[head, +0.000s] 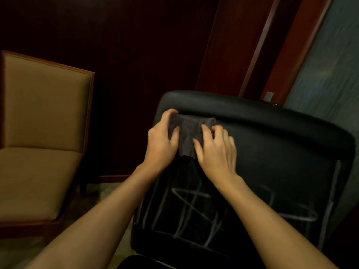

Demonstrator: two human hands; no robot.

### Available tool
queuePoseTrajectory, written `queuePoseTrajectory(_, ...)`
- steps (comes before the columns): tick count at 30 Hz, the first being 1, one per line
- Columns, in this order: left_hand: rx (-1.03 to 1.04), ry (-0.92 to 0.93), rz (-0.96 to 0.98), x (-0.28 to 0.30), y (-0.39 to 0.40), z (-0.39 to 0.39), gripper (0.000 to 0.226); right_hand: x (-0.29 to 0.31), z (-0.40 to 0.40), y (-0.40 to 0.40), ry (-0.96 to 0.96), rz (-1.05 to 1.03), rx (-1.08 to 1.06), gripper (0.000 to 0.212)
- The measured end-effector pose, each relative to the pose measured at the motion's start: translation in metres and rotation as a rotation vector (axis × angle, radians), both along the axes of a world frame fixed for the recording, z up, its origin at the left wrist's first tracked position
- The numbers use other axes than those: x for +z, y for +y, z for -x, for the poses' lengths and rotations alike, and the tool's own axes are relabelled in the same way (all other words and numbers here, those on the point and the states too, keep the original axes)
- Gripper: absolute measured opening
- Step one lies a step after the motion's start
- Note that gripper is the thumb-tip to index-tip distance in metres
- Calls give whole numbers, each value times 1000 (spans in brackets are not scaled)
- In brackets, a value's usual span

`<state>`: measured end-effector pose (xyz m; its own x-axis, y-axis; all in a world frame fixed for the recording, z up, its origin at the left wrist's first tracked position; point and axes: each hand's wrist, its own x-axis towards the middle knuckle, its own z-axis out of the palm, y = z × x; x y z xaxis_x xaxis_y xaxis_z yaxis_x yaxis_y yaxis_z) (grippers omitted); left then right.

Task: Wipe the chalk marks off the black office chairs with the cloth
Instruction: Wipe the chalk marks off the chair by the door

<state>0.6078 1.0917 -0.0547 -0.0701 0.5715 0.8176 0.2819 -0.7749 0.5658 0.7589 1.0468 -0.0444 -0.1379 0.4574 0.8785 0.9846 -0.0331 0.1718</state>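
cloth point(188, 136): a grey rag, bunched, lying against the upper left part of the black chair back, just under its padded top roll. its lower edge hangs loose between the two wrists.
left hand point(162, 141): on the left edge of the cloth. the grip is curled, fingers bent over the cloth's top left corner and thumb pressed into its left side, so it has hold of the cloth.
right hand point(218, 150): on the right edge of the cloth. the grip is partly closed, fingertips bent and pinching into the fabric, thumb lying along the cloth's lower right side.
black chair point(281, 152): an office chair seen from behind and above, its back filling the near right of the scene, tilted with the top roll toward the far side.
chalk marks point(196, 208): pale crossing lines low on the chair back, near the forearms, plus a long stroke down the right side. the area around the cloth looks dark, with only a faint smear.
tan armchair point(44, 117): padded seat and back with a wooden frame, at the left, well apart from the black chair.
wall point(126, 45): dark wood panels at the far side.
door frame point(275, 47): reddish wood at the far right, beside a grey-green surface.
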Motion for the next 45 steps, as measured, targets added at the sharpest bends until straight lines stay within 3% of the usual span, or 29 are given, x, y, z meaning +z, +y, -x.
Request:
queuePoseTrajectory(5,164,146,-72,-10,14,0,17,-3,0,9,-40,-20,95,35)
queuePoseTrajectory(8,209,287,-62,-15,8,0,26,-5,7,14,-25,-2,74,28)
queuePoseTrajectory(12,258,442,2,-27,-6,-2,47,-17,13,11,-19,44,-68,39)
queuePoseTrajectory(18,176,382,83,-59,-13,4,38,-58,16,-6,14,98,-35,25)
queuePoseTrajectory(21,107,361,106,-90,-25,15,25,-79,7,-22,7,138,-14,29)
queuePoseTrajectory(24,118,308,35,-77,-9,14,15,-62,1,-13,-39,87,-28,26)
queuePoseTrajectory(27,159,286,-19,-46,7,-3,23,-27,-3,11,-42,8,-64,22)
queuePoseTrajectory(31,196,359,36,-54,7,-11,17,-35,-1,16,-52,64,-158,27)
queuePoseTrajectory(37,95,605,178,-100,-24,2,14,-91,3,-21,-21,275,-96,33)
queuePoseTrajectory(42,134,463,-19,-45,-3,-3,15,-30,-7,1,0,86,-91,25)
queuePoseTrajectory(45,157,414,11,-21,10,-16,14,-11,-9,12,48,167,-120,27)
